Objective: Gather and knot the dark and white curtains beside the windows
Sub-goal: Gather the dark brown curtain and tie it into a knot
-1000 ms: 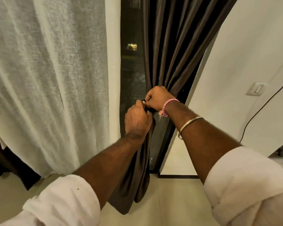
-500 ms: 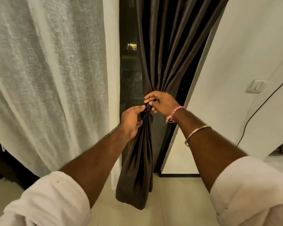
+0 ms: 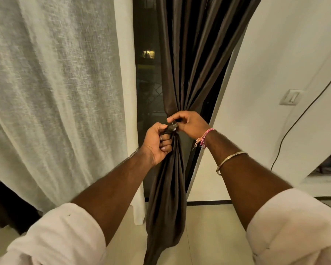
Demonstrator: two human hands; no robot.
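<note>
Dark curtain (image 3: 189, 64), centre frame: smooth brown cloth, faint satin sheen on folds
White curtain (image 3: 52, 88), left half: coarse open-weave cloth, matt, slubby, semi-sheer
Bangle (image 3: 230, 160) on right forearm: thin polished metal, gold-toned
Wrist thread (image 3: 203, 138), right of centre: braided pink-white string, frayed ends
Sleeves (image 3: 294, 224), lower corners: soft matt white cloth
Wall switch (image 3: 291, 97), right edge: pale smooth plastic
Floor (image 3: 214, 232), bottom centre: smooth light tile, slight gloss
Window pane (image 3: 145, 92) between curtains: dark reflective glass

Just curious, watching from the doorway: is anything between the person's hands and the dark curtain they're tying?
Nothing visible. Both the left hand and right hand are already on the gathered dark curtain; the white curtain hangs apart, off to the left.
</note>
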